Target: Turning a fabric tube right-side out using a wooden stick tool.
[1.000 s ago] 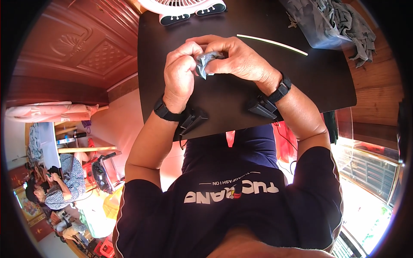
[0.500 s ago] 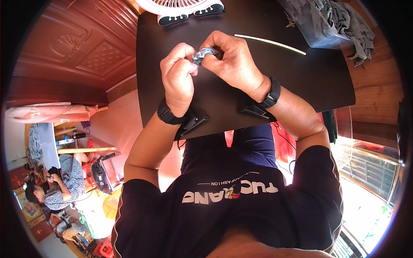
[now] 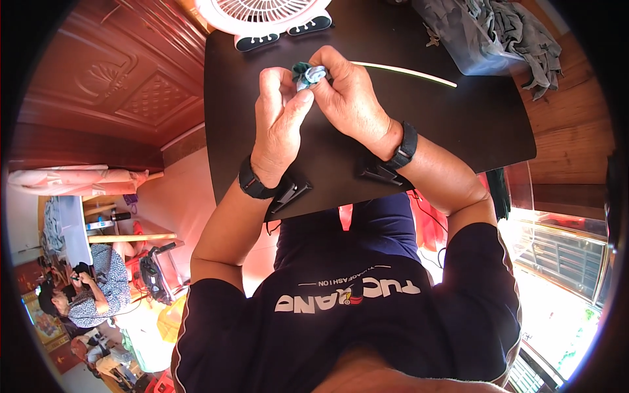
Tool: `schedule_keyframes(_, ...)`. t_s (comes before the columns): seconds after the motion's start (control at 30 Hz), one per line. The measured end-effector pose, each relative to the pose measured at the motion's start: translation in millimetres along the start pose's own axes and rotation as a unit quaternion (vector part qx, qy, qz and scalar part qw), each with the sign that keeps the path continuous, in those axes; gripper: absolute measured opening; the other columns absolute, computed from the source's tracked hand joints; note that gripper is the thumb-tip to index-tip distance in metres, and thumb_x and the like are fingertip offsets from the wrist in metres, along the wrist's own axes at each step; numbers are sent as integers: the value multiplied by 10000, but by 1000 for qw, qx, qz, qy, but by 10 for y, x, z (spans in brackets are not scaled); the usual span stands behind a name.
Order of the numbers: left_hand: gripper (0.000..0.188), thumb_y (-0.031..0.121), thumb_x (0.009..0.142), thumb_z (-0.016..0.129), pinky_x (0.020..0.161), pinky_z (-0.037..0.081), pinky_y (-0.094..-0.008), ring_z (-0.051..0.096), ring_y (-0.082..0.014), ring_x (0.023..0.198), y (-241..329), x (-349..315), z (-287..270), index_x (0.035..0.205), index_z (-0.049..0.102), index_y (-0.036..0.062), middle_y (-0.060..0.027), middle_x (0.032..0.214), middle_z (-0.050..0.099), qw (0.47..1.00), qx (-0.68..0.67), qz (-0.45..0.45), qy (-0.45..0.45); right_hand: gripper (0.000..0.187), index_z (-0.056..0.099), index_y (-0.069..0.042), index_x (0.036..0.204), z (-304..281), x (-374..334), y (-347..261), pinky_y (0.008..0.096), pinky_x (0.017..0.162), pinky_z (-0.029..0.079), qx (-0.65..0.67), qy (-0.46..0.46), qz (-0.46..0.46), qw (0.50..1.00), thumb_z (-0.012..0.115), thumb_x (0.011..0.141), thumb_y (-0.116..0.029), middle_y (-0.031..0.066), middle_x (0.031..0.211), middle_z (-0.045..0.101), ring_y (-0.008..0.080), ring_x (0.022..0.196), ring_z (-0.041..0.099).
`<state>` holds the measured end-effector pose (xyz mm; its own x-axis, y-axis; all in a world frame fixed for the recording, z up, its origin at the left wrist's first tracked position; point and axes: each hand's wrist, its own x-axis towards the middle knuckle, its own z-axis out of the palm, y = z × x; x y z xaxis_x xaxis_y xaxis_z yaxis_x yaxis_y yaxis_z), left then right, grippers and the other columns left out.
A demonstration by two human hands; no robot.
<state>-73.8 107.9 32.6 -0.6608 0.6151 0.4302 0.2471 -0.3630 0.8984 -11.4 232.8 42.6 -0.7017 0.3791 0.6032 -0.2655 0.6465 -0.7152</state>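
Observation:
Between my two hands, above the black table [image 3: 452,131], is a small bunched piece of teal and pale-blue fabric [image 3: 309,76]. My left hand [image 3: 277,128] grips its left side, with the thumb pressed near the lower edge. The fingers of my right hand [image 3: 355,99] close on the right side of the same piece, partly hiding it. A pale, thin strip [image 3: 409,72] lies on the table just beyond my right hand. Both wrists wear black bands.
A pink-and-white fan [image 3: 265,16] stands at the far edge. To the far right, a clear bin [image 3: 478,62] holds grey cloth [image 3: 534,56] that hangs over its side. Two black brackets [image 3: 291,195] sit near the front edge. Another person [image 3: 92,295] sits at far left.
The fabric has turned in my fingers and now shows more teal and a rounded pale-blue fold. My left thumb has stretched up alongside it. The whole view has shifted slightly.

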Motion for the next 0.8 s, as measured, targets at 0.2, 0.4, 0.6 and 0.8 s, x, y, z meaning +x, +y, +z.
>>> schedule_keyframes(0.2,163,104,874,566,642,407,-226,465,-72,720,26,54,-73,970,474,10,-22,829,512,999,-16,-51,-2,119,513,-35,853,-19,-29,80,216,533,399,153,-84,95,980,573,910,-120,-32,661,504,41,606,440)
schedule_keyframes(0.4,141,98,881,570,601,373,-191,437,-37,698,30,19,50,945,480,9,4,805,515,997,12,-68,-42,125,556,-35,855,53,-28,203,276,617,477,184,36,81,979,649,806,-102,51,727,587,134,673,565)
schedule_keyframes(0.6,136,103,891,551,601,390,-231,429,-65,699,-97,35,-89,913,459,6,-8,766,492,998,20,-48,-44,108,541,-16,907,111,-89,0,278,597,469,217,-17,190,957,579,842,-93,71,724,587,122,680,565)
schedule_keyframes(0.8,144,120,869,533,530,407,-322,456,-236,522,36,17,-60,828,473,-4,-159,615,485,966,259,-6,-14,146,529,-2,969,163,-156,13,307,615,468,196,-43,167,965,463,899,-112,100,742,601,160,675,576)
